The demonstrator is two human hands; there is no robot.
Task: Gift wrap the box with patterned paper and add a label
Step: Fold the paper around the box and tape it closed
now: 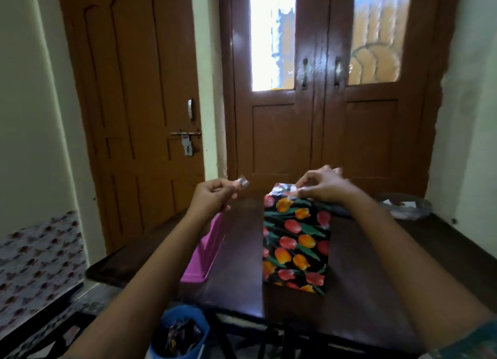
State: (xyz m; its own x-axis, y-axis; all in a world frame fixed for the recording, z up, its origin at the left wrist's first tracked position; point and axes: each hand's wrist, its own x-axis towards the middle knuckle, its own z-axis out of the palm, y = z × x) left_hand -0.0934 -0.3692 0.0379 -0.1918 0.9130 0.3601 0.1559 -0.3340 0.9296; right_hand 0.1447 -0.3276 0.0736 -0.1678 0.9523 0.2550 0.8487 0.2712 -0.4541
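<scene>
A box wrapped in black paper with red and orange tulips (297, 240) lies on the dark wooden table (376, 278). My right hand (322, 185) is at the box's far end, fingers curled and pinching the folded paper there. My left hand (215, 194) is raised to the left of the box and pinches a small clear, shiny piece (243, 182) between thumb and fingertips; it looks like tape. The far end flap of the box is mostly hidden behind my right hand.
A pink plastic object (204, 254) lies on the table left of the box. A clear plastic bag (406, 204) sits at the table's far right. A blue bin (180, 331) with paper scraps stands below the near edge. Brown doors stand behind the table.
</scene>
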